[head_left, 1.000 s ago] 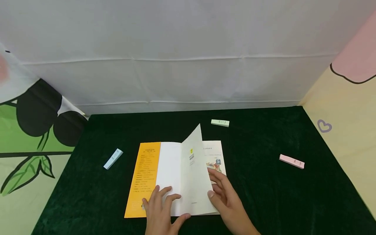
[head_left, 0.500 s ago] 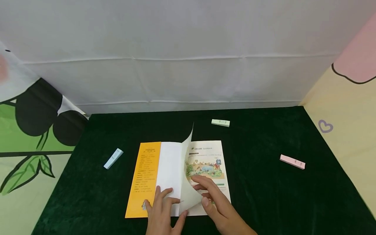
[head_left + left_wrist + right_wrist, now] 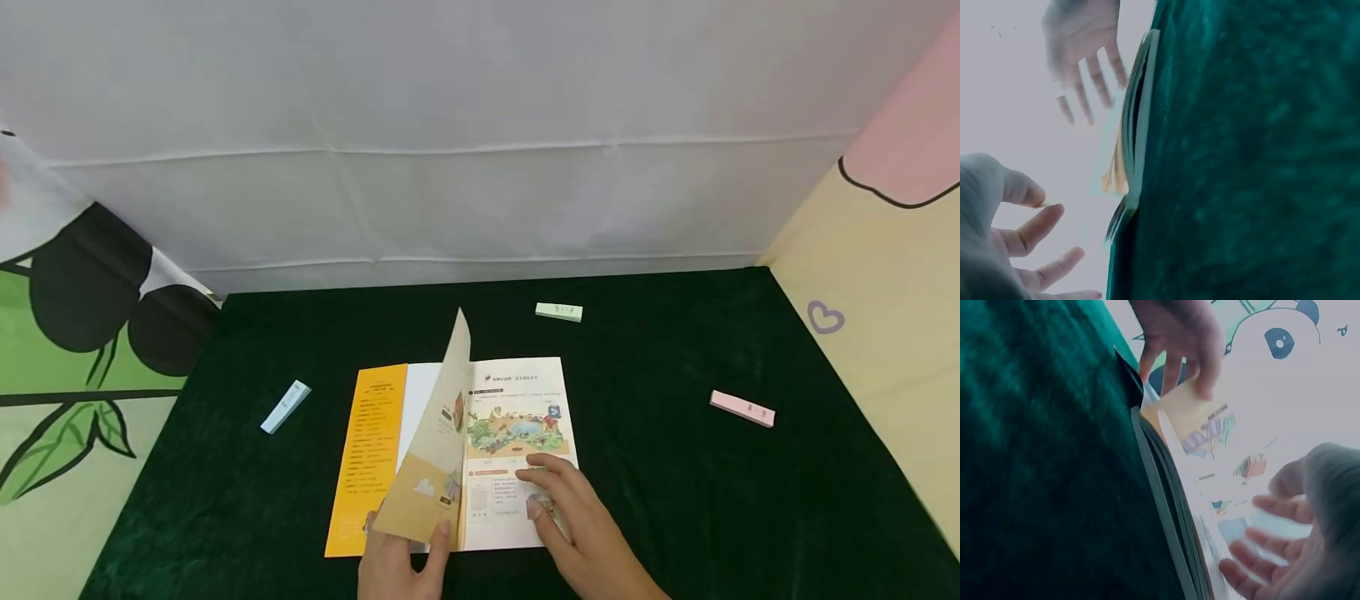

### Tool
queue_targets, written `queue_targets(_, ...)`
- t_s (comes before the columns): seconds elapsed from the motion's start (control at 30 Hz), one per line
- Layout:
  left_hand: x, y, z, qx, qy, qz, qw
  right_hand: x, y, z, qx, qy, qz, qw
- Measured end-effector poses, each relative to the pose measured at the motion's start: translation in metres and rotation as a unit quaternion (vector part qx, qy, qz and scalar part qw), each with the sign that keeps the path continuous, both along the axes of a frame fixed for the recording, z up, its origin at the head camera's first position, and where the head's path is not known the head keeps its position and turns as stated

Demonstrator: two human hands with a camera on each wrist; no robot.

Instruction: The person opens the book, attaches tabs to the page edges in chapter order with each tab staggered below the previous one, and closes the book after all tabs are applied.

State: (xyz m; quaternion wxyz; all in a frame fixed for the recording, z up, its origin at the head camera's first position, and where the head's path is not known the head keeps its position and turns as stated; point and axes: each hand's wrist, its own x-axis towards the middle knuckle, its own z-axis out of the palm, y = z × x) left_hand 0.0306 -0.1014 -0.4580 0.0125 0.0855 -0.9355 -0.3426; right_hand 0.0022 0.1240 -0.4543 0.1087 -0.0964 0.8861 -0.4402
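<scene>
An open book (image 3: 517, 392) with an orange cover flap (image 3: 371, 442) lies on dark green cloth. One of its leaves (image 3: 431, 475), tan at the bottom with small printed pictures, stands raised and leans left. My left hand (image 3: 401, 571) pinches this leaf near its lower corner, between thumb and forefinger; the left wrist view shows the fingertips (image 3: 1050, 212) meeting at the thin paper edge. Over the lower right page, printed with a coloured scene, is my right hand (image 3: 573, 525), fingers loosely bent and holding nothing. The right wrist view shows that hand (image 3: 1291, 531) beside the page block (image 3: 1169, 506).
Three small paper strips lie around the book on the cloth (image 3: 652, 500): a blue one (image 3: 286, 407) to the left, a green one (image 3: 558, 312) behind, a pink one (image 3: 742, 408) to the right. A white curtain (image 3: 480, 208) rises behind the table.
The leaf has swung from right to left, past upright. The right hand has let go of it and moved over the right page; the left hand now pinches it.
</scene>
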Motion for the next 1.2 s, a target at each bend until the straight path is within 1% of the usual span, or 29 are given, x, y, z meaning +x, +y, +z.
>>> queue_targets(0.07, -0.003, -0.004, 0.005, 0.012, -0.018, 0.033, 0.9992, -0.001, 0.001, -0.002, 0.028, 0.004, -0.027, 0.999)
queue_targets(0.17, -0.008, -0.015, 0.012, 0.033, -0.032, 0.083, 0.9955, -0.002, 0.002, -0.005, 0.07, 0.002, -0.065, 0.995)
queue_targets(0.23, -0.01, -0.022, 0.016, 0.039, -0.024, 0.111, 0.9927, -0.004, 0.002, -0.007, 0.091, -0.004, -0.089, 0.992)
queue_targets(0.3, -0.012, -0.029, 0.018, 0.031, -0.006, 0.132, 0.9907, -0.004, 0.003, -0.009, 0.105, -0.01, -0.107, 0.989)
queue_targets(0.4, -0.015, -0.038, 0.018, 0.009, 0.022, 0.152, 0.9881, -0.005, 0.004, -0.01, 0.12, -0.029, -0.125, 0.984)
queue_targets(0.47, -0.016, -0.042, 0.017, -0.006, 0.027, 0.159, 0.9869, -0.006, 0.005, -0.01, 0.127, -0.046, -0.133, 0.982)
queue_targets(0.57, -0.019, -0.049, 0.016, -0.019, 0.02, 0.159, 0.9869, -0.008, 0.008, -0.012, 0.141, -0.069, -0.144, 0.977)
queue_targets(0.63, -0.02, -0.053, 0.014, -0.034, 0.012, 0.156, 0.9871, -0.009, 0.009, -0.013, 0.149, -0.075, -0.145, 0.975)
queue_targets(0.73, -0.021, -0.059, 0.012, -0.053, -0.012, 0.145, 0.9879, -0.01, 0.009, -0.015, 0.157, -0.078, -0.145, 0.974)
queue_targets(0.8, -0.023, -0.063, 0.01, -0.061, -0.035, 0.139, 0.9877, -0.01, 0.008, -0.015, 0.16, -0.077, -0.143, 0.974)
queue_targets(1.0, -0.029, -0.071, 0.005, -0.048, -0.122, 0.112, 0.9851, -0.009, 0.007, -0.015, 0.164, -0.07, -0.148, 0.973)
queue_targets(1.1, -0.033, -0.073, 0.0, -0.056, -0.153, 0.09, 0.9825, -0.008, 0.005, -0.014, 0.161, -0.067, -0.153, 0.973)
queue_targets(1.2, -0.036, -0.073, -0.004, -0.072, -0.175, 0.071, 0.9794, -0.008, 0.004, -0.013, 0.154, -0.064, -0.158, 0.973)
